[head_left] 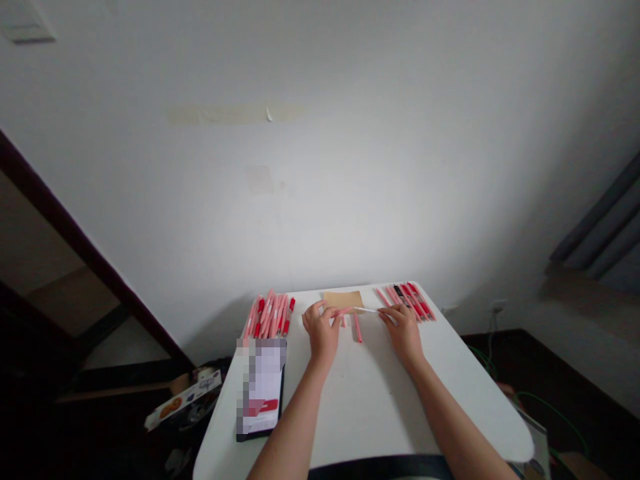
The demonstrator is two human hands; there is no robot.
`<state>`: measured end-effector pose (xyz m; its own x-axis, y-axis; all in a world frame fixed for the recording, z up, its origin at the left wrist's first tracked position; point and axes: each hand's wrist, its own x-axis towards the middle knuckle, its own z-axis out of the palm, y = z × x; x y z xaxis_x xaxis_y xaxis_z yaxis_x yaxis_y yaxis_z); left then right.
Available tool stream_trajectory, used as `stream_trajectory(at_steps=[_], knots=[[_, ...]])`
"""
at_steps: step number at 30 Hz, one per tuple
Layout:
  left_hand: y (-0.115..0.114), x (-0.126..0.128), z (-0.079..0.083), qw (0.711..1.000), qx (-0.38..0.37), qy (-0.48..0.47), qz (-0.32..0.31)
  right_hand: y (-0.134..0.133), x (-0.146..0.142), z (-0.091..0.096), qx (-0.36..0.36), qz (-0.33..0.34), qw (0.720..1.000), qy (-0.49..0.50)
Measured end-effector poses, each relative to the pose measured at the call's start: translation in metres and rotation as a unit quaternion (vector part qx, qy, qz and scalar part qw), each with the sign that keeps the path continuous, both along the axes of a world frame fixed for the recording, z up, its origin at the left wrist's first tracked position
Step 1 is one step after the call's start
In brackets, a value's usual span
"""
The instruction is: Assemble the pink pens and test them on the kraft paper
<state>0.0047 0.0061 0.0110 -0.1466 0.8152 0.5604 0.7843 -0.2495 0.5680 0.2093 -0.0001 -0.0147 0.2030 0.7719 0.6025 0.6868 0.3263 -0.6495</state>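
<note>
Between finger and thumb, my left hand [323,333] pinches a pink pen barrel [343,311] lying nearly level. Thin and pale, a pen refill [369,309] is held at its right end by my right hand [404,330], whose fingers are closed. The refill's left tip points at the barrel's end; whether it is inside I cannot tell. Just below, another pink pen piece [358,329] lies on the white table [370,400], with a smaller pink piece [343,322] partly hidden by my left hand. Behind both hands lies a tan sheet [345,299].
A pile of pink and red pens [273,313] lies at the table's back left. More pens, pink, red and black, form a row [413,301] at the back right. A tablet or phone [263,393] rests at the left edge. Behind stands a white wall [320,167].
</note>
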Motion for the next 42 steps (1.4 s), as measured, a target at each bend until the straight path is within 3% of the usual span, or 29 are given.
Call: stream_trajectory(at_steps=[23,35,42], knots=[[0.004,-0.003,-0.003,0.999,0.04,-0.012,0.015,0.0,0.0,0.003,-0.002,-0.009,0.999,0.043],[-0.008,0.0,0.006,0.989,-0.017,0.064,0.129,0.001,0.0,0.003,0.006,-0.005,0.999,0.045],[-0.01,0.001,0.005,0.982,-0.033,0.117,0.146,0.0,0.0,0.002,-0.002,-0.008,0.999,0.044]])
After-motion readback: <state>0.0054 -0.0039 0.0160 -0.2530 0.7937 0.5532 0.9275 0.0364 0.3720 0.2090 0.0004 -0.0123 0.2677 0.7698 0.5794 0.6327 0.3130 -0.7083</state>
